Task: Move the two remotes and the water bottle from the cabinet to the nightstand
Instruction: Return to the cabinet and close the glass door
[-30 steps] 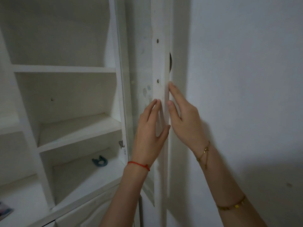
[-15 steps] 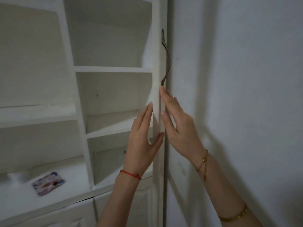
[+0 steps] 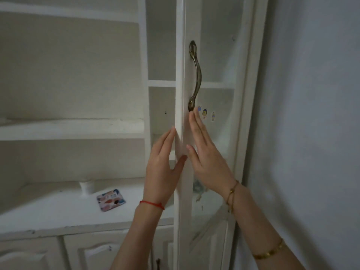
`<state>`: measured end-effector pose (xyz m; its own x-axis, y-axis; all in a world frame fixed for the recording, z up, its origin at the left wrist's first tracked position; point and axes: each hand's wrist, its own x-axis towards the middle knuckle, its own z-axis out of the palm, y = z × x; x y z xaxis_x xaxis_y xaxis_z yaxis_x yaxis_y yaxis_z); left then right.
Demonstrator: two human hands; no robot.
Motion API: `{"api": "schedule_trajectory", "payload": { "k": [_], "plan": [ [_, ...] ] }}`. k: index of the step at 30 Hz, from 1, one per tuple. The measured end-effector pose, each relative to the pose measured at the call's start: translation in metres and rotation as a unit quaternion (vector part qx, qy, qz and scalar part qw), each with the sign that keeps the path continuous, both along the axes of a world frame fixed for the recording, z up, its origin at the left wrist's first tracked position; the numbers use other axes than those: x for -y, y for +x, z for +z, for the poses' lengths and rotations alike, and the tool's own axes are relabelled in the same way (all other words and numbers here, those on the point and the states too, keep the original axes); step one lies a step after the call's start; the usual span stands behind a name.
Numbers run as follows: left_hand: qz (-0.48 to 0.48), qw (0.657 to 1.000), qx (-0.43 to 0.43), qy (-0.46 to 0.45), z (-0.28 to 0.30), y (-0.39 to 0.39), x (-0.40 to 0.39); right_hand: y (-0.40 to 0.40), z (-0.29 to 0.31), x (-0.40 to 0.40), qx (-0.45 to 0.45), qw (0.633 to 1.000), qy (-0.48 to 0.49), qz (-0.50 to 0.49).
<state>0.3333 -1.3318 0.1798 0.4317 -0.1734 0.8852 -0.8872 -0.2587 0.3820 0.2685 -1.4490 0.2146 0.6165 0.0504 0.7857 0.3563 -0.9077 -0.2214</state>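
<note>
Fig.: your left hand (image 3: 163, 168) and right hand (image 3: 206, 158) sandwich the free edge of the tall white glass-panelled cabinet door (image 3: 182, 114). Left: fingers straight, flat against the inner side, thumb hooked toward the edge. Right: fingers straight, flat on the front face, tips just below the curved bronze-coloured metal pull handle (image 3: 195, 75). Neither hand holds an object; both only press the door.

Task items: the two remotes & the water bottle don't show anywhere in view, nor does the nightstand. You can't tell from here whether they sit behind you or elsewhere.

Risks (judgement):
- Pinch: if the door is swung shut w/ the left fingers on the inner side, they could get caught btw. door edge and white cabinet frame (image 3: 145, 75).
- Glass: pushing flat-palmed on the pane rather than the handle could rattle or stress it; small cartoon stickers (image 3: 204, 113) mark where the pane begins.
- Slam: a fast swing may jolt things on the shelf.

Surface & room: white painted open shelves (image 3: 72, 129), scuffed in places, above a white counter ledge (image 3: 48, 211). On the ledge: a small rounded-corner card w/ a multicolour pattern (image 3: 111, 199) and, just beside it, a small white cup-like object (image 3: 87, 187), blurred. White panelled lower doors (image 3: 93, 252) below. Plain pale wall (image 3: 311, 114) at right. Light is dim.
</note>
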Motion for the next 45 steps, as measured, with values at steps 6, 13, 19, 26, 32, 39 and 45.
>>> {"api": "schedule_trajectory", "payload": {
  "k": [6, 13, 19, 26, 32, 39, 45],
  "plan": [
    [0.054, 0.998, -0.007, 0.012, 0.0, 0.057, -0.015, 0.062, -0.003, -0.011, -0.017, 0.997, -0.061, -0.041],
    [0.069, 0.997, 0.002, 0.031, 0.001, 0.13, -0.023, 0.135, -0.005, -0.019, -0.014, 0.989, -0.102, -0.105],
    [0.064, 0.997, 0.014, 0.03, 0.0, 0.187, -0.022, 0.186, -0.008, -0.023, -0.021, 0.981, -0.106, -0.159],
    [0.061, 0.997, 0.046, 0.009, -0.003, 0.232, -0.014, 0.222, -0.008, -0.024, -0.017, 0.973, -0.106, -0.206],
    [0.046, 0.997, 0.064, -0.021, -0.005, 0.244, -0.011, 0.233, -0.011, -0.023, 0.003, 0.971, -0.102, -0.216],
    [0.084, 0.994, 0.063, -0.011, -0.002, 0.251, -0.007, 0.244, -0.011, -0.023, 0.011, 0.965, -0.103, -0.242],
    [0.117, 0.991, 0.065, 0.009, -0.001, 0.258, -0.002, 0.255, -0.01, -0.02, 0.004, 0.964, -0.098, -0.247]
  ]
}}
